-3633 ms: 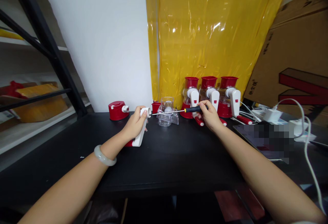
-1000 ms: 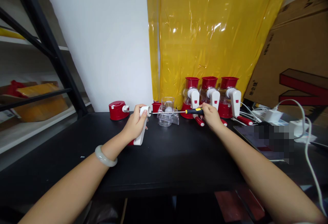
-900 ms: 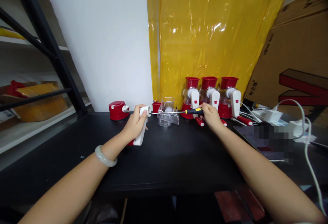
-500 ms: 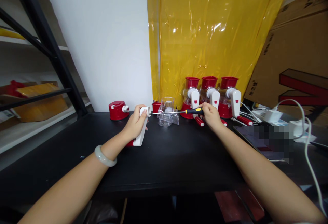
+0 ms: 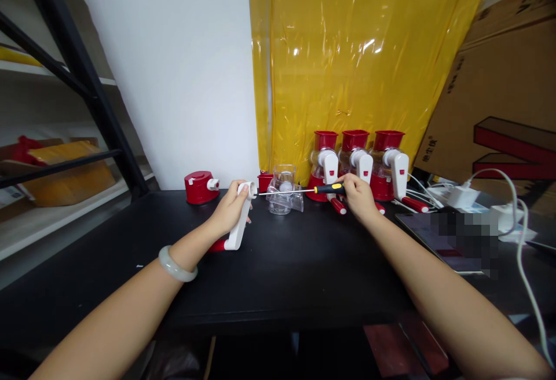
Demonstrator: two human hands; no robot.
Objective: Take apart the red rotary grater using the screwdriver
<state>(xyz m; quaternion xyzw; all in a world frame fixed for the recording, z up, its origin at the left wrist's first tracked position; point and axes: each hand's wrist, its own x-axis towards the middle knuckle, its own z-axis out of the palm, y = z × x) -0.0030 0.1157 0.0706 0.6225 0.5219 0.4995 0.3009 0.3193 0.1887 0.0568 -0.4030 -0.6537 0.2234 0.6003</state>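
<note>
My left hand point(image 5: 231, 205) is closed around a white crank handle point(image 5: 238, 226) with a red grip point(image 5: 217, 245), held above the black table. Its round socket end faces right. In my right hand point(image 5: 358, 194) is a screwdriver point(image 5: 329, 188) with a black and yellow handle, lying level. The thin shaft points left, and its tip is at the socket; I cannot tell how far in it reaches. Behind the shaft stands a clear plastic grater body point(image 5: 282, 197). A red base point(image 5: 201, 187) with a white knob sits to the left of my left hand.
Assembled red and white rotary graters point(image 5: 388, 177) stand in a row at the back right. A tablet point(image 5: 434, 241), white chargers point(image 5: 463, 196) and cables lie on the right of the black table point(image 5: 295, 276). A black shelf frame point(image 5: 82, 79) rises at the left.
The crank handle's lower end has swung slightly left and down, showing more of the red grip. The screwdriver stays at the socket, nearly unmoved.
</note>
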